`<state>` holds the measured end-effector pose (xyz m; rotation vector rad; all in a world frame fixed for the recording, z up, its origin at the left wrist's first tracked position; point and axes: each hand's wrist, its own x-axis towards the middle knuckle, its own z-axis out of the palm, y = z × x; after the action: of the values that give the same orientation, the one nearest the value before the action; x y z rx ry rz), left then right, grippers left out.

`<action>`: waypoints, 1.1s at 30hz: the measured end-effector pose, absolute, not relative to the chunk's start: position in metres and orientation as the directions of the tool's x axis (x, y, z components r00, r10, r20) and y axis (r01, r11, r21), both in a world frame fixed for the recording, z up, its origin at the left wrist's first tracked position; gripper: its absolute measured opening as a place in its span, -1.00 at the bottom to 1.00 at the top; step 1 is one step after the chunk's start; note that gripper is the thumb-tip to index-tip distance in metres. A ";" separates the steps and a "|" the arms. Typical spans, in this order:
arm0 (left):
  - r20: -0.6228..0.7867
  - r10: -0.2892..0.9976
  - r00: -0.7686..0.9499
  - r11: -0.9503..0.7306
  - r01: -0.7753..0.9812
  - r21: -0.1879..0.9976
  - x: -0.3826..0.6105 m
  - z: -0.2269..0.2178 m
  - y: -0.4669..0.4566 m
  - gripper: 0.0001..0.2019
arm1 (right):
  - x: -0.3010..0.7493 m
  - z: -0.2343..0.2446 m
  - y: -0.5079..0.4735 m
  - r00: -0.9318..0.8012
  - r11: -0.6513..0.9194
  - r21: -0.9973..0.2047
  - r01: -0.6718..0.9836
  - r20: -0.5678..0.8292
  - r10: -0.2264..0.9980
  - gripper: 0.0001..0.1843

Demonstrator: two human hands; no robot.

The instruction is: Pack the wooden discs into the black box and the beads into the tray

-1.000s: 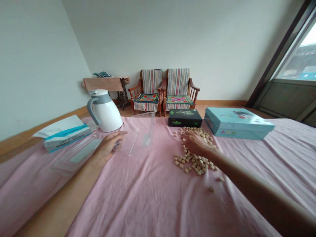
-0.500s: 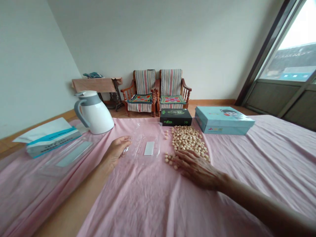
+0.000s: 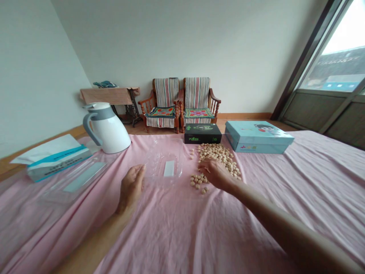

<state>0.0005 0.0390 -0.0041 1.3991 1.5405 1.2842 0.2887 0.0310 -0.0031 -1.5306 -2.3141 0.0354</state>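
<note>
A clear plastic tray [image 3: 178, 167] with a white label lies on the pink cloth. My left hand [image 3: 131, 186] is at its left edge, with thumb and fingers closed on the rim. To the right of the tray is a pile of pale tan, round nuts [image 3: 218, 152], with a few strays on its near and left sides. My right hand [image 3: 215, 173] is over the left part of the pile, fingers curled and pointing left. What lies inside its fingers is hidden from me.
A black box [image 3: 203, 134] and a light blue box [image 3: 258, 137] stand behind the nuts. On the left are a white and grey jug [image 3: 111, 131], a tissue pack [image 3: 58, 160] and another clear plastic piece [image 3: 82, 179]. Two wooden chairs [image 3: 196, 95] stand beyond the cloth.
My right hand has gone from lying flat on the nuts to curled fingers, a little farther away and to the left. The tray has shifted slightly left, and my left hand has turned more upright.
</note>
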 end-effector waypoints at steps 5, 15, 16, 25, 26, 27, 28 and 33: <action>0.162 0.978 -0.133 -0.110 0.331 0.937 0.010 -0.012 0.033 -0.45 | 0.252 -0.012 0.030 -0.371 0.420 -0.225 0.879 0.230 0.900 -0.77; 0.240 0.966 -0.094 -0.212 0.237 0.948 0.012 -0.008 0.026 -0.35 | 0.253 -0.015 0.029 -0.344 0.388 -0.297 0.873 0.192 0.919 -0.80; 0.258 0.962 -0.090 -0.231 0.240 0.943 0.011 -0.007 0.025 -0.35 | 0.255 -0.016 0.030 -0.325 0.383 -0.328 0.864 0.218 0.920 -0.80; 0.388 0.920 0.054 -0.374 0.423 0.825 0.008 -0.011 0.020 -0.65 | 0.262 0.012 0.035 0.064 0.458 -0.756 0.467 0.546 0.836 -0.86; 0.400 0.914 0.068 -0.386 0.450 0.805 0.007 -0.013 0.021 -0.70 | 0.259 0.015 0.034 0.053 0.484 -0.798 0.360 0.535 0.843 -0.84; 0.408 0.910 0.077 -0.394 0.470 0.790 0.006 -0.015 0.022 -0.73 | 0.257 0.018 0.033 0.022 0.497 -0.829 0.257 0.520 0.854 -0.80; 0.414 0.906 0.084 -0.401 0.484 0.778 0.006 -0.017 0.023 -0.74 | 0.255 0.020 0.033 -0.014 0.499 -0.850 0.171 0.504 0.864 -0.75; 0.439 0.888 0.135 -0.442 0.513 0.736 0.003 -0.019 0.026 -0.74 | 0.263 0.016 0.035 0.015 0.447 -0.844 0.296 0.472 0.881 -0.79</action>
<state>0.0030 0.0258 -0.0193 2.0101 1.3455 1.2361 0.2629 0.0348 0.0157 -1.0728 -1.5373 0.6308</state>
